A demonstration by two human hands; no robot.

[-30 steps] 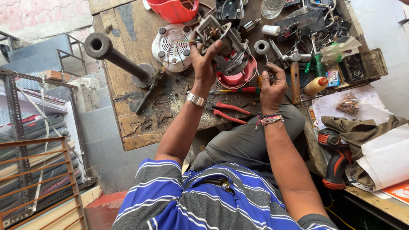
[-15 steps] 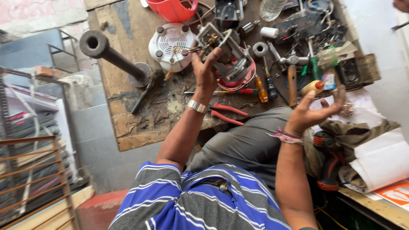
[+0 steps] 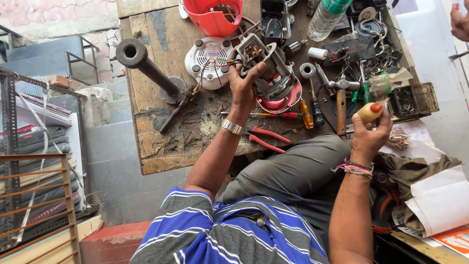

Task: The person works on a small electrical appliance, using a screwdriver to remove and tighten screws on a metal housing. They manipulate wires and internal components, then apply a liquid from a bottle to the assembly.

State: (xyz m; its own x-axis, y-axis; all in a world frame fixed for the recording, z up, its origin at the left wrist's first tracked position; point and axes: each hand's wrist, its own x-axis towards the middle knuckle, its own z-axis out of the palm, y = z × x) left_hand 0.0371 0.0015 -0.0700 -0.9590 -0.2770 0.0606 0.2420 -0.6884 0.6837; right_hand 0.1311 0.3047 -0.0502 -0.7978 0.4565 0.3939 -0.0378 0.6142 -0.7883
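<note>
Both hands occupied: left hand [image 3: 243, 84] fingers clamp the grey metal motor assembly with red base [image 3: 270, 77] above the worn wooden workbench's [image 3: 161, 142] middle, right hand [image 3: 367, 136] fingers curl around a small tan red-capped bottle [image 3: 370, 112] off its right edge, uncapping judged next.

I see a clear plastic bottle [image 3: 326, 17] with a green label at the bench's far edge, and an orange-and-white printed sheet [image 3: 457, 239] at the lower right, under white paper [image 3: 439, 200].
</note>
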